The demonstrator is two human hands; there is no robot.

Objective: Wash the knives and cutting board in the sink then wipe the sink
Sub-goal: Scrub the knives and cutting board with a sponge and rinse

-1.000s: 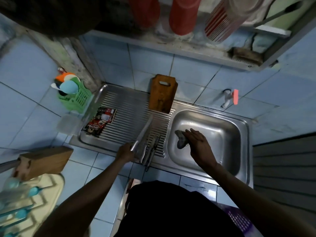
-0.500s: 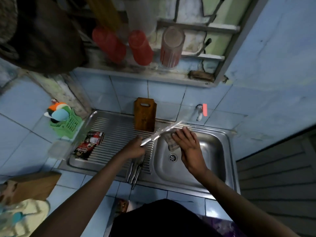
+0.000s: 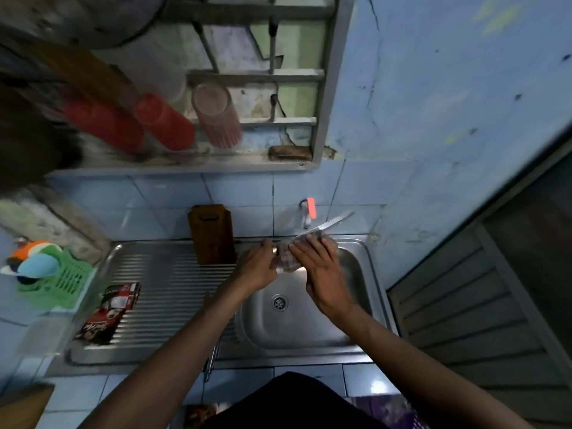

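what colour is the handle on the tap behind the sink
The tap handle is bright orange-red, standing out against the pale blue tiles; the head view shows it.

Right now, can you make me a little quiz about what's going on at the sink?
1. True or false: the board lies flat in the sink.
2. What does the right hand press on the knife?
A. a cloth
B. a cup
C. a spoon
3. Fill in: the left hand holds the knife by its ____.

Key:
1. False. It stands on the drainer, leaning on the wall tiles.
2. A, the cloth.
3. Handle. The blade points up and right toward the tap.
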